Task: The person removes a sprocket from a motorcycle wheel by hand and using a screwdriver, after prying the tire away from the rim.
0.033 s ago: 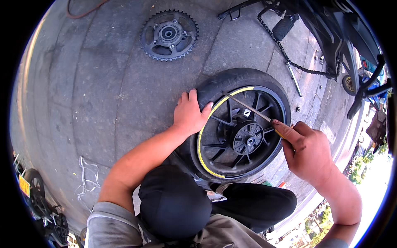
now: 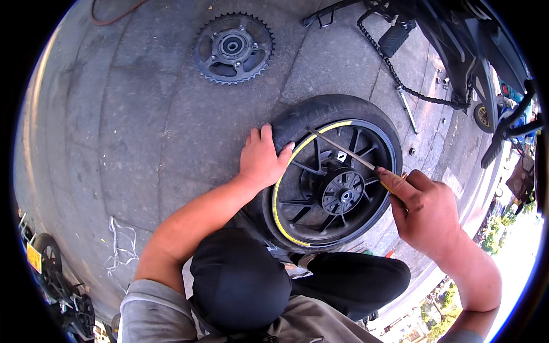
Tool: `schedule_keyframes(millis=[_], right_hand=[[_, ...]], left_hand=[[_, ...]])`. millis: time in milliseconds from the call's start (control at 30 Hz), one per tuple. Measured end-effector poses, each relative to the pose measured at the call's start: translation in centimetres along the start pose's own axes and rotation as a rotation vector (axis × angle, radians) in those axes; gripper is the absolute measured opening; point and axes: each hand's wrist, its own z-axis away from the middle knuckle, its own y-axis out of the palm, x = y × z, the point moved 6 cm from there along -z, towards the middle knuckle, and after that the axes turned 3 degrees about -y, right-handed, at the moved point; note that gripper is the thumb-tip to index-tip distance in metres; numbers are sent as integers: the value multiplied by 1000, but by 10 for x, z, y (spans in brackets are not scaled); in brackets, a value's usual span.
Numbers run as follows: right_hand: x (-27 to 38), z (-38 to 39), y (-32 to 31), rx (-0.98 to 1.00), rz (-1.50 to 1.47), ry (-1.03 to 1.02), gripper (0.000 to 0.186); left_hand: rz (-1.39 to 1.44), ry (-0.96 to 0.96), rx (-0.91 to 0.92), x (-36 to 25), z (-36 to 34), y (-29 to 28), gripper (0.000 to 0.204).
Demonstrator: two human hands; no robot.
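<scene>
A black motorcycle wheel lies flat on the ground before me, its tyre [image 2: 326,107] on a black spoked rim [image 2: 374,218] with a yellow stripe along part of its edge. My left hand [image 2: 263,157] holds the tyre's left side, thumb over the sidewall and fingers curled at the outer edge. In my right hand [image 2: 426,208] is a long screwdriver [image 2: 346,151] with a yellow handle. Its shaft slants across the wheel, and the tip meets the seam between tyre and rim at the upper left. The hub [image 2: 343,193] shows in the middle of the wheel.
A rear sprocket [image 2: 233,48] lies beyond the wheel. To the far right stands a motorcycle with a hanging chain [image 2: 394,77], near a metal rod [image 2: 408,110] and several small nuts. White string [image 2: 121,246] lies at left. Other motorcycles [image 2: 54,268] stand at the lower left.
</scene>
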Motion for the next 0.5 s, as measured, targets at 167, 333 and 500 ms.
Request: schedule_keyframes(millis=[167,333,500], right_hand=[[4,-16,2,13,56,-60,49],[-4,-29,11,15,77,-67,49],[-4,-12,10,-65,13,-30,43]], left_hand=[[-21,52,-42,2,-2,7,72],[-7,78,-101,-3,-7,10,68],[3,-4,-54,6,-9,7,72]])
